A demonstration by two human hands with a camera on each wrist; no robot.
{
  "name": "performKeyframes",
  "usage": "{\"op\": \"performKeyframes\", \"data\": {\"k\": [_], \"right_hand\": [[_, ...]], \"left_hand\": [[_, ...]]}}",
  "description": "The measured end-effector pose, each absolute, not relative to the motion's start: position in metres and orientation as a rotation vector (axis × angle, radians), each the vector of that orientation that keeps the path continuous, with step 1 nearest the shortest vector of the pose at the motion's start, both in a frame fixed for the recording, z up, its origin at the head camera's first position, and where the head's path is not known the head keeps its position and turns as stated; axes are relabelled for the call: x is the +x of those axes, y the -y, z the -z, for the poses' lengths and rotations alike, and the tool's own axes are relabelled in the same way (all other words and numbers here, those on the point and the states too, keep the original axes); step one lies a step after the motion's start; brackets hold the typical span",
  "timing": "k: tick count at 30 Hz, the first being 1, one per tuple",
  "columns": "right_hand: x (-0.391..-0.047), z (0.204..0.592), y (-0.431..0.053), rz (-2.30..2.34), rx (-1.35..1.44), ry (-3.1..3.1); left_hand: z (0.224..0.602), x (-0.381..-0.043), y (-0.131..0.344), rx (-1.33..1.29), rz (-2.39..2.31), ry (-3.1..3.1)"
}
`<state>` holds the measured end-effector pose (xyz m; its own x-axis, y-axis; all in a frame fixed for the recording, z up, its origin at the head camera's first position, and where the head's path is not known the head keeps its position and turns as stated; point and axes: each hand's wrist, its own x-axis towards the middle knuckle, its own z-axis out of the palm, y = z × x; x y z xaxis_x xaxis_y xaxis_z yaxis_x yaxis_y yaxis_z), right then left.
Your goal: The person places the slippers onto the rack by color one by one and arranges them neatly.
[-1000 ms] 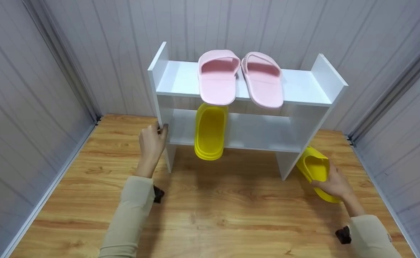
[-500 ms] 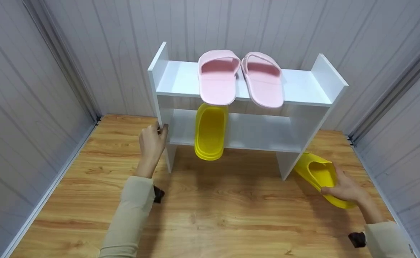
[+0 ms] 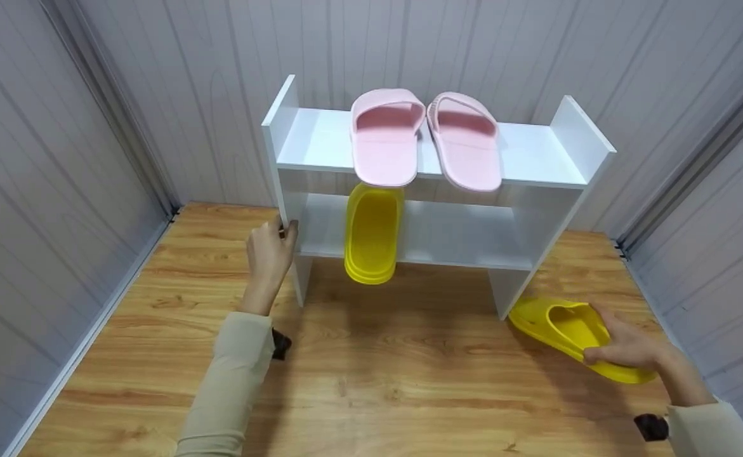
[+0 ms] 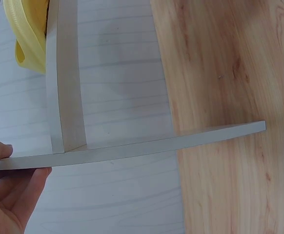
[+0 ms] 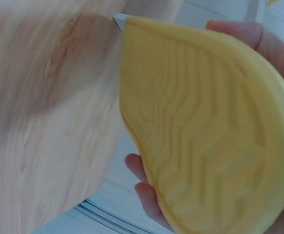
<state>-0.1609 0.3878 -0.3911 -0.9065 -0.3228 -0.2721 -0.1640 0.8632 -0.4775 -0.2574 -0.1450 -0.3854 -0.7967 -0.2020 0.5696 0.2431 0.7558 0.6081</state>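
At the rack's left side panel, my left hand (image 3: 269,251) grips the panel's front edge, thumb on the inner side and fingers outside. The white shoe rack (image 3: 466,238) stands upright on the floor. My right hand (image 3: 628,343) holds a yellow slipper (image 3: 545,320) by its rear half, beside the rack's lower right corner; the toe reaches the right panel's foot. In the right wrist view the zigzag-grooved sole (image 5: 205,126) of that slipper faces the camera. Another yellow slipper (image 3: 372,235) sits on the middle shelf, left of centre, its heel over the front edge.
Two pink slippers, a left one (image 3: 387,139) and a right one (image 3: 466,143), lie side by side on the top shelf. Grey panelled walls (image 3: 219,95) close in behind and at both sides. Wooden floor (image 3: 396,381) stretches in front of the rack.
My right hand has drawn the yellow slipper toward the front right and turned it, so its toe points more to the left. My left hand and the rack have stayed in place.
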Motion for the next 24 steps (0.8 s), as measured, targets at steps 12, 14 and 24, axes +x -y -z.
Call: {"op": "performKeyframes", "data": {"k": [12, 14, 24], "right_hand": [[-0.156, 0.383, -0.378, 0.742, -0.437, -2.475], [-0.157, 0.384, -0.374, 0.827, -0.485, -2.424], [-0.160, 0.394, -0.350, 0.965, -0.706, -2.406]], "left_hand": [[0.386, -0.257, 0.145, -0.026, 0.918, 2.306], [0.386, -0.257, 0.145, -0.025, 0.920, 2.307], [0.385, -0.257, 0.144, -0.031, 0.929, 2.304]]}}
